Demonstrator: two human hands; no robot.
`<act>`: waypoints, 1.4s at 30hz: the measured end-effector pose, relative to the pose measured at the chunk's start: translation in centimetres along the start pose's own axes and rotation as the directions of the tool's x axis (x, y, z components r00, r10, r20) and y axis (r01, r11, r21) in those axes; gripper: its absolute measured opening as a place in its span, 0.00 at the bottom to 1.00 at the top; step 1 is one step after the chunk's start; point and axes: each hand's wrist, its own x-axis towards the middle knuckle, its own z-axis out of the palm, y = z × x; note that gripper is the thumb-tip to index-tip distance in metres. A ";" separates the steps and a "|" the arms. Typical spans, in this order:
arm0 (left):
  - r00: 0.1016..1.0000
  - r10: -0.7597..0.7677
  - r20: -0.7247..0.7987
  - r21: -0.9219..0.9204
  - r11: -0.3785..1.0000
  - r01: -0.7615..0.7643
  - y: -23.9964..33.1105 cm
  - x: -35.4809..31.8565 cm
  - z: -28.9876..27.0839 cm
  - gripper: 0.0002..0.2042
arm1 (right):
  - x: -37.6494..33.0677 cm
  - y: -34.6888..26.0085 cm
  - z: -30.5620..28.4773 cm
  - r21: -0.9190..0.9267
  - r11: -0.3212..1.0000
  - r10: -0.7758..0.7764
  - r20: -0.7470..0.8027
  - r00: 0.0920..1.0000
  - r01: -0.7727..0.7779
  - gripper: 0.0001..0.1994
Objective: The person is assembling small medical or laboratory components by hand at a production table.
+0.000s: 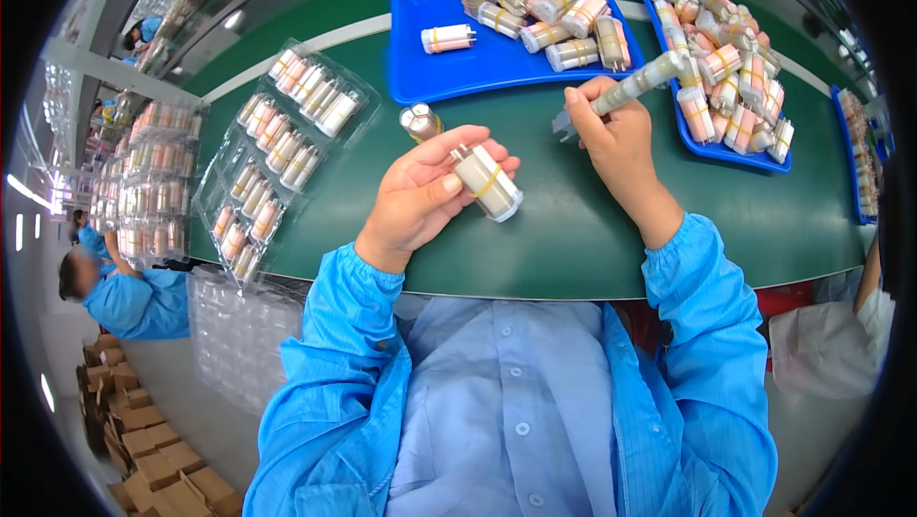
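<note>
My left hand (406, 202) is closed around a bundle (489, 184) of white and grey cylinders, bound by a yellow rubber band and tilted, with short metal pins at its upper end. In my right hand (621, 140) is a stick-like tool (645, 80) with a thick, pale, segmented handle slanting up to the right. Its greyish lower end points left, apart from the bundle; its exact kind is unclear. Just beyond my left fingers another banded bundle (420, 121) stands on the green table (535, 249). A lone pink-and-white bundle (447, 38) lies in the blue tray (449, 85).
More bundles (544, 6) pile up in that tray. A second blue tray (707, 152) of bundles sits to the right. Clear plastic blister packs (277, 140) of bundles lie at left, near stacked packs (153, 183). A person (134, 297) works farther left, above cartons (158, 450).
</note>
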 end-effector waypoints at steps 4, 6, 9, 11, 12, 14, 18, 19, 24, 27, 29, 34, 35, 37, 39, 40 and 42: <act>0.990 0.103 -0.096 0.368 0.928 -0.061 2.7 -2.9 -0.9 0.29 | -0.4 -0.2 0.0 -0.079 0.997 -0.019 0.024 1.000 0.021 0.11; 0.956 0.230 -0.180 0.595 0.799 -0.081 3.4 -3.6 -1.8 0.27 | -0.6 0.0 0.4 -0.083 0.996 -0.041 0.035 0.999 0.044 0.11; 0.850 0.462 -0.255 0.843 0.537 -0.039 2.6 -3.3 -4.6 0.27 | -0.7 -0.1 1.1 -0.089 0.992 -0.087 0.057 0.995 0.092 0.10; 0.839 0.535 -0.099 0.993 0.001 0.117 2.9 -2.2 -4.2 0.30 | -0.8 0.1 1.2 -0.130 0.985 -0.101 0.075 0.992 0.110 0.10; 0.853 0.511 -0.105 0.994 0.041 0.098 2.5 -1.4 -4.4 0.31 | -0.8 0.3 1.1 -0.148 0.981 -0.110 0.083 0.990 0.121 0.10; 0.841 0.541 0.025 1.000 -0.029 -0.012 2.0 -0.1 -4.2 0.30 | -0.8 0.8 0.7 -0.166 0.976 -0.134 0.071 0.989 0.144 0.10; 0.839 0.539 -0.076 0.982 0.187 -0.031 1.6 0.4 -5.4 0.22 | -0.9 1.2 0.6 -0.120 0.993 -0.006 0.110 0.994 0.020 0.10; 0.829 0.552 -0.088 0.980 0.195 -0.025 1.8 0.2 -5.3 0.21 | -0.9 1.2 0.6 -0.126 0.992 0.003 0.126 0.992 0.013 0.10; 0.693 0.685 -0.224 0.958 0.287 0.026 4.7 -1.8 -6.4 0.19 | -1.0 1.6 0.5 -0.184 0.983 0.015 0.155 0.988 0.014 0.10; 0.560 0.781 -0.276 0.956 0.281 0.079 10.1 -4.6 -8.9 0.17 | -1.2 1.3 0.4 -0.178 0.984 -0.003 0.160 0.987 0.032 0.10; 0.428 0.894 -0.129 0.970 0.024 0.243 14.5 -6.6 -11.8 0.15 | -1.2 1.1 0.4 -0.189 0.980 -0.027 0.161 0.986 0.058 0.11; 0.466 0.885 0.012 0.685 -0.346 0.641 21.8 -12.1 -20.9 0.15 | -1.0 1.5 1.0 -0.187 0.975 -0.090 0.178 0.980 0.123 0.10; 0.498 0.867 -0.003 0.637 -0.382 0.669 22.2 -12.9 -22.7 0.15 | -1.0 1.6 1.1 -0.190 0.973 -0.096 0.181 0.979 0.131 0.10; 0.542 0.811 -0.219 0.538 -0.363 0.761 22.4 -12.7 -24.5 0.15 | -1.0 1.5 1.0 -0.201 0.971 -0.093 0.176 0.980 0.128 0.10; 0.639 0.698 -0.324 0.474 -0.464 0.748 22.0 -12.6 -25.7 0.18 | -1.1 1.3 0.9 -0.210 0.972 -0.071 0.172 0.983 0.107 0.09; 0.674 0.634 -0.378 0.445 -0.514 0.733 21.7 -12.3 -26.0 0.20 | -1.1 1.2 1.0 -0.212 0.971 -0.077 0.176 0.981 0.114 0.09; 0.579 0.610 -0.541 0.537 -0.280 0.796 22.0 -11.1 -27.4 0.28 | -1.1 1.0 0.9 -0.225 0.966 -0.084 0.182 0.980 0.124 0.09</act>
